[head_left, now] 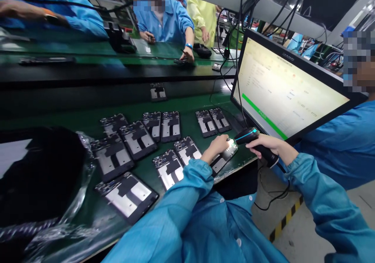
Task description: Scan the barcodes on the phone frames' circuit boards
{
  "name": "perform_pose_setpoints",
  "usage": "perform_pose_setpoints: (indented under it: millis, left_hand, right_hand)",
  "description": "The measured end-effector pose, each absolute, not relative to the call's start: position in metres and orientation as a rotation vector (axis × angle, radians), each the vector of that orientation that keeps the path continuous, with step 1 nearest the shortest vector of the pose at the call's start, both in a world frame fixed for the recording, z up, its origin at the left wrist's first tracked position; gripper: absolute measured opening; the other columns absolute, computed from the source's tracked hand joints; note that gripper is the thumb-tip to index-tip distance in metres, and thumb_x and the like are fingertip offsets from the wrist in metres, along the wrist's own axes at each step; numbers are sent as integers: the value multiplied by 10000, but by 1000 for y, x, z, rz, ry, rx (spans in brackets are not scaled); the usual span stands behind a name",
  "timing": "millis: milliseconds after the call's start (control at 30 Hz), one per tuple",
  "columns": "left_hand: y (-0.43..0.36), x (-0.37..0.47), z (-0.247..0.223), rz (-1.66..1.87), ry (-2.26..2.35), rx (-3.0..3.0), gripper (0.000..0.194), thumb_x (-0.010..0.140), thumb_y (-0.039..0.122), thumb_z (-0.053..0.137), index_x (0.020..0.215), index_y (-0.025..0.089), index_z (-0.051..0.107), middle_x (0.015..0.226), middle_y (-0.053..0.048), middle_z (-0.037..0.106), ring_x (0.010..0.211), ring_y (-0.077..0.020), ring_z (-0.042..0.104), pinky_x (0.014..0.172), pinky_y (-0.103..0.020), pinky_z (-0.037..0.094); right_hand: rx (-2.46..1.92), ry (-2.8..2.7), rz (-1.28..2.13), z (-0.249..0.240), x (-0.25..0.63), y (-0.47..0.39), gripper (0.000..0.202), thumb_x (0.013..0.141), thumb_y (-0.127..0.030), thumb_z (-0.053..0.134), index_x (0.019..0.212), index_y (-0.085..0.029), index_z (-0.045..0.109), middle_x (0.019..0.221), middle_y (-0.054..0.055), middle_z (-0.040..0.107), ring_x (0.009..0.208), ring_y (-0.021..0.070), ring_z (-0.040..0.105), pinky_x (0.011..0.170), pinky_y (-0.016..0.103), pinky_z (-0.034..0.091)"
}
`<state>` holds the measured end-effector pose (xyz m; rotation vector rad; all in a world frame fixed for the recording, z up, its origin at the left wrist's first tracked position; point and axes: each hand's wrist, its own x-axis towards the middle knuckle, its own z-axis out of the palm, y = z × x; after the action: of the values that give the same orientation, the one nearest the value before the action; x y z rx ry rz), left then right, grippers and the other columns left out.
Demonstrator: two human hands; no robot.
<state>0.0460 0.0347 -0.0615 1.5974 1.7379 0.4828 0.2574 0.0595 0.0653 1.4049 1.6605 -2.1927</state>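
My right hand (263, 144) is wrapped round a black barcode scanner (268, 155) with a lit blue stripe. The scanner's head points left at an opened phone unit (224, 157) near the table's front edge, and bright light falls on the unit's top end. My left hand (219, 144) rests on that unit's upper left side, its fingers bent and partly hidden. Just left of it lies another opened phone unit (187, 149), partly behind my left sleeve. Several similar units lie further left, and a pair (206, 123) sits behind my left hand.
A monitor (287, 87) with a green PASS bar stands at the right, cables hanging beside it. A black bag with clear plastic (38, 173) covers the left of the green table (117, 216). People in blue work across the line; another sits at the right.
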Motion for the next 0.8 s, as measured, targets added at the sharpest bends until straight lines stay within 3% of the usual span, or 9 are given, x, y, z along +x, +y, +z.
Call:
perform_pose_setpoints:
  millis: [500, 800]
  left_hand:
    - [32, 43, -53, 495, 1675, 1650, 239, 867, 349, 510, 927, 166, 651, 891, -107, 710, 768, -221, 635, 631, -270, 387]
    - [25, 48, -32, 491, 1690, 1597, 209, 874, 292, 503, 926, 167, 661, 932, -101, 722, 845, -209, 652, 692, -253, 429]
  right_hand:
    - [1300, 1522, -2119, 66, 251, 85, 310, 751, -302, 783, 597, -132, 575, 483, -19, 575, 390, 82, 513, 403, 180, 475]
    - [1323, 1528, -2117, 54, 259, 89, 268, 719, -309, 765, 594, -146, 593, 442, -24, 564, 356, 92, 499, 401, 191, 508]
